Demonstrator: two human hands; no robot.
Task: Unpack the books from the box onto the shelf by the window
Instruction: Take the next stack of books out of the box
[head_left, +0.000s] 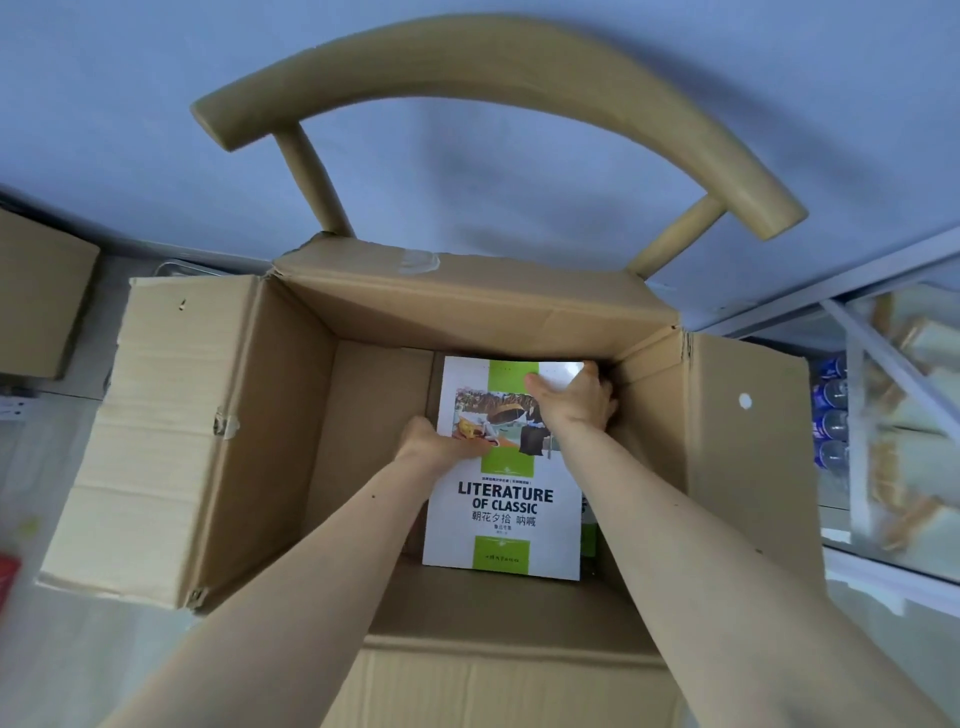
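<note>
Book (504, 499) in box (270, 415): left hand (434, 441) pinches 9 o'clock edge, right hand (576, 400) grips 1 o'clock corner. Best lifted level, clear of walls.

A curved wooden chair back (519, 67) rises before a bluish wall (130, 104) (evenly lit).

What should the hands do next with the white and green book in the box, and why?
Probably lift the book straight up, out of the box. The left hand holds its left edge and the right hand grips its far right corner, so both hands have it, but it lies deep between the box walls.
</note>
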